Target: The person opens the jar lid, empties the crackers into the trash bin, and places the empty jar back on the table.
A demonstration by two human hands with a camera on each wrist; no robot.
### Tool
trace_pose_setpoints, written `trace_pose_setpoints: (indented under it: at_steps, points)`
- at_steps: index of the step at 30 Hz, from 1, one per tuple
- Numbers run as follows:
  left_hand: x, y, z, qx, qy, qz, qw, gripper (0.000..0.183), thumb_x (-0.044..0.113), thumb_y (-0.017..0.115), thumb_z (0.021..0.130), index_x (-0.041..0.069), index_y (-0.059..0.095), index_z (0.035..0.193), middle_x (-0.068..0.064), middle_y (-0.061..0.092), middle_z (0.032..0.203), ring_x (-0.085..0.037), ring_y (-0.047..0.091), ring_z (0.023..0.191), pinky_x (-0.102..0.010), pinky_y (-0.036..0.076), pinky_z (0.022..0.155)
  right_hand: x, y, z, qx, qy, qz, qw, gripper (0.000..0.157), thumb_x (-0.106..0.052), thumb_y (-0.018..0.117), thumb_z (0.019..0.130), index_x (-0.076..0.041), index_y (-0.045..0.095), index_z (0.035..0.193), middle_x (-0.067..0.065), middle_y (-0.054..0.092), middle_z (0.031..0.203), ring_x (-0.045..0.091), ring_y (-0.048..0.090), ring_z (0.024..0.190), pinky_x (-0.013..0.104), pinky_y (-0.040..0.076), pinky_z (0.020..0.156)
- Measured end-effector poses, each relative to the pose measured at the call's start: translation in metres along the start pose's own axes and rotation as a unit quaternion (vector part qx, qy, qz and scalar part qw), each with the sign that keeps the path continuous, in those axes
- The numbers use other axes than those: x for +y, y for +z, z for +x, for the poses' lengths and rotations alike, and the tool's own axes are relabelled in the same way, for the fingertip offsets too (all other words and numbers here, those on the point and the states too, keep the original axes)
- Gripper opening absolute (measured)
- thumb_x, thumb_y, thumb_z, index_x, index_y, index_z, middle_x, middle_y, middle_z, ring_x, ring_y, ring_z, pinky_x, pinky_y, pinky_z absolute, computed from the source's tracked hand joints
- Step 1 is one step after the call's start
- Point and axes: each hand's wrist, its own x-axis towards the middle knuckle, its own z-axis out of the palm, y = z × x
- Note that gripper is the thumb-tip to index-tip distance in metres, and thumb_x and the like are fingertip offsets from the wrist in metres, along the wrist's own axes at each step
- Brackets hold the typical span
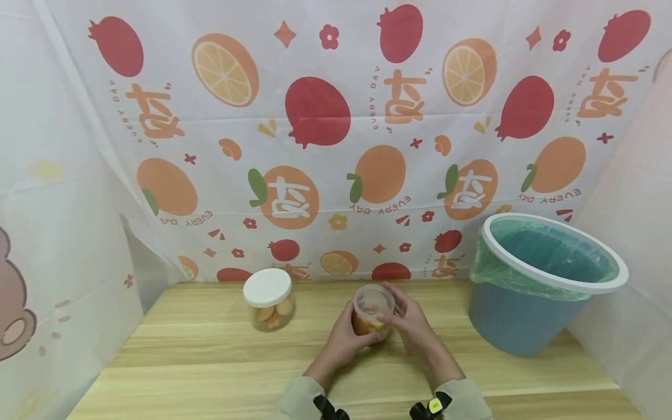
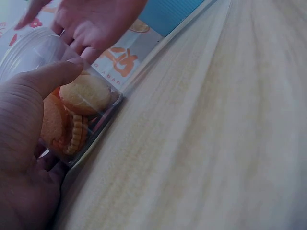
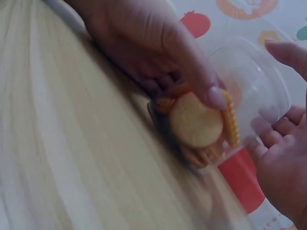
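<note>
A clear round jar (image 1: 366, 322) stands on the wooden table, with pale round biscuits (image 3: 196, 120) and ridged orange-brown ones in its lower part. My left hand (image 1: 349, 335) grips the jar low on its side, its thumb lying across the front. Around the jar's upper rim is my right hand (image 1: 413, 322), its thumb and fingers spread apart and its palm away from the wall. In the left wrist view the right hand's fingertips (image 2: 88, 52) are at the far side of the jar. Whether a clear lid covers the top, I cannot tell.
Left of the hands stands another jar (image 1: 268, 300) with a white lid and biscuits inside. A blue bin (image 1: 517, 318) with a green liner bag (image 1: 480, 262) is on the right. The fruit-print cloth (image 1: 336, 245) hangs behind the table (image 1: 210, 361).
</note>
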Motion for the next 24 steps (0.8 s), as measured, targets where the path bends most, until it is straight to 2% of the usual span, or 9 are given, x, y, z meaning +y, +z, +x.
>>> trace_pose_setpoints:
  at_steps: [11,15,20,24]
  points:
    - [0.001,-0.001,-0.001,-0.003,0.004,-0.001,1.0000,0.095,0.025,0.086,0.081,0.019,0.030,0.158,-0.007,0.048,0.154,-0.029,0.045,0.142,-0.057,0.034,0.117,0.005,0.002,0.000,0.018,-0.001,0.022,1.000,0.083,-0.009,0.078,0.087,-0.005,0.034,0.157,0.015,0.034,0.164,0.031,0.030,0.153,0.033,0.032,0.120]
    - [-0.001,0.000,-0.001,-0.005,0.003,0.007,1.0000,0.095,0.027,0.086,0.081,0.019,0.030,0.158,-0.008,0.049,0.153,-0.029,0.046,0.140,-0.055,0.036,0.116,0.002,0.004,-0.001,0.042,0.018,0.008,0.999,0.082,-0.009,0.082,0.084,-0.007,0.040,0.154,0.014,0.041,0.160,0.031,0.035,0.151,0.039,0.032,0.121]
    - [-0.004,0.001,-0.001,-0.005,-0.006,0.026,0.9996,0.098,0.032,0.086,0.080,0.019,0.029,0.159,-0.007,0.049,0.153,-0.029,0.047,0.140,-0.054,0.037,0.114,-0.003,0.007,-0.002,0.065,0.029,-0.040,0.997,0.081,-0.014,0.085,0.081,-0.010,0.046,0.151,0.014,0.051,0.152,0.034,0.045,0.144,0.051,0.035,0.119]
    - [-0.003,0.001,-0.001,-0.009,-0.010,0.029,0.9995,0.099,0.033,0.086,0.080,0.019,0.028,0.159,-0.008,0.049,0.153,-0.029,0.047,0.139,-0.054,0.037,0.114,-0.006,0.011,-0.004,0.078,0.025,-0.078,0.994,0.084,-0.020,0.087,0.079,-0.013,0.045,0.151,0.014,0.050,0.152,0.036,0.049,0.140,0.055,0.038,0.117]
